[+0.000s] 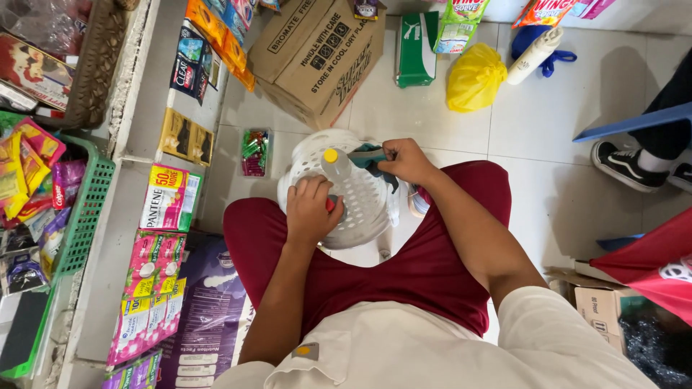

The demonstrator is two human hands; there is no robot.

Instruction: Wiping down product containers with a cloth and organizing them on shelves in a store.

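At far left, a green basket (86, 209) of sachets sits on the counter (119, 238), with hanging sachet strips (155, 288) just beside it. The left hand (310, 210) is clenched around the lower part of a clear bottle with a yellow cap (336, 167), which rests on a white perforated stool (360, 205) between the person's knees. The right hand (406, 160) grasps a teal cloth (369, 158) touching the bottle near its cap. Beyond lie a cardboard box (321, 54) and a yellow bag (473, 77) on the tiled floor (548, 144).
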